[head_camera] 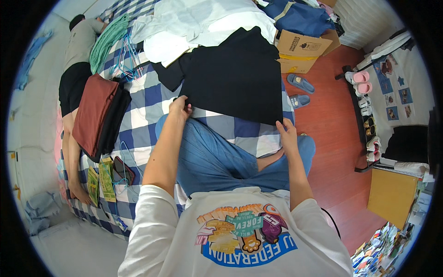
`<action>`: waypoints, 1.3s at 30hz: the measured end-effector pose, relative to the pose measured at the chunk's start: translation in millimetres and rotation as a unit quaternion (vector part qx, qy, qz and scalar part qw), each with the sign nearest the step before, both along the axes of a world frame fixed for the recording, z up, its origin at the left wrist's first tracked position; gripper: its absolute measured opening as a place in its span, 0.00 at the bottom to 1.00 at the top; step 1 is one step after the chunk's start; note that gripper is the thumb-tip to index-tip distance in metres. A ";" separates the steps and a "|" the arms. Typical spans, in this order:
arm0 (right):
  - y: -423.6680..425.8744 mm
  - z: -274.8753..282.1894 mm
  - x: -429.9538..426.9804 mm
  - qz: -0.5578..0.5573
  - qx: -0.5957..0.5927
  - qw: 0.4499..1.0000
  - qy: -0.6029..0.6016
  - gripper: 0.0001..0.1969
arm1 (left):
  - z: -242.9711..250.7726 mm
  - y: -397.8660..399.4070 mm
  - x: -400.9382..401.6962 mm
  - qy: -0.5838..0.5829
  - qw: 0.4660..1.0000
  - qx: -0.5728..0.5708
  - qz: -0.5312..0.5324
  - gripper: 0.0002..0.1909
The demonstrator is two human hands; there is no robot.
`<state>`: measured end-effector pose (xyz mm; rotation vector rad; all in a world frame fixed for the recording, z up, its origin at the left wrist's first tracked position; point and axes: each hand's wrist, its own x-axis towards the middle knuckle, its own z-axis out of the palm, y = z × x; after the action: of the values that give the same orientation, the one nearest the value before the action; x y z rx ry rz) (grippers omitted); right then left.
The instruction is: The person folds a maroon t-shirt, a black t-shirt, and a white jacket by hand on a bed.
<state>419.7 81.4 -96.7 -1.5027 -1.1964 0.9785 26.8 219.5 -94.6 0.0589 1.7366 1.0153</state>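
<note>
A black T-shirt [235, 76] lies spread out in front of my crossed legs, on a bed with a blue-and-white checked sheet [145, 114]. My left hand [180, 107] pinches its near left corner. At the near right corner, my right hand [287, 130] grips the hem between thumb and fingers. One short sleeve [169, 74] sticks out on the left side. The shirt's far end overlaps a heap of white and pale garments [204, 20].
Left of me are folded brown and black clothes [95, 114], a green garment [109, 43], hangers [126, 65], a phone [124, 169] and green packets [107, 180]. Another person [81, 45] lies along the left edge. Right stand a cardboard box [301, 48], slippers [300, 83] and a shoe rack [360, 121].
</note>
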 end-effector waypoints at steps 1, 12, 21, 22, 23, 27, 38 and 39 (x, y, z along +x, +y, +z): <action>-2.7 -1.8 6.4 0.001 0.005 1.000 -0.014 0.10 | 8.8 4.0 7.7 0.072 0.996 0.002 -0.043 0.11; -21.6 -39.9 10.9 -0.024 -0.022 0.993 -0.117 0.07 | 34.1 -25.2 -15.0 0.680 0.627 0.035 -0.378 0.14; 55.2 11.3 -68.9 0.101 0.157 0.889 -0.418 0.28 | 18.1 -30.6 145.5 0.505 0.433 0.402 -0.629 0.31; 56.2 -0.7 -67.4 0.100 0.154 0.889 -0.420 0.28 | 11.5 -20.9 145.8 0.526 0.428 0.391 -0.622 0.31; 54.4 -12.0 -64.8 0.083 0.112 0.885 -0.444 0.30 | 5.0 -9.0 144.7 0.547 0.422 0.380 -0.615 0.31; 57.9 -26.2 -69.6 0.070 0.059 0.873 -0.479 0.33 | -13.9 43.5 97.9 0.651 0.429 0.324 -0.536 0.30; 66.4 -45.8 -67.8 0.083 0.004 0.873 -0.480 0.35 | 25.4 45.8 197.9 0.559 0.432 0.392 -0.589 0.30; 66.3 -49.4 -70.4 0.088 0.016 0.877 -0.471 0.35 | 5.7 40.1 201.8 0.502 0.368 0.487 -0.613 0.29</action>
<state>349.3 147.7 -146.1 -1.9347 -2.0356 0.2718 228.6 259.5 -88.9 2.7812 0.9401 0.5130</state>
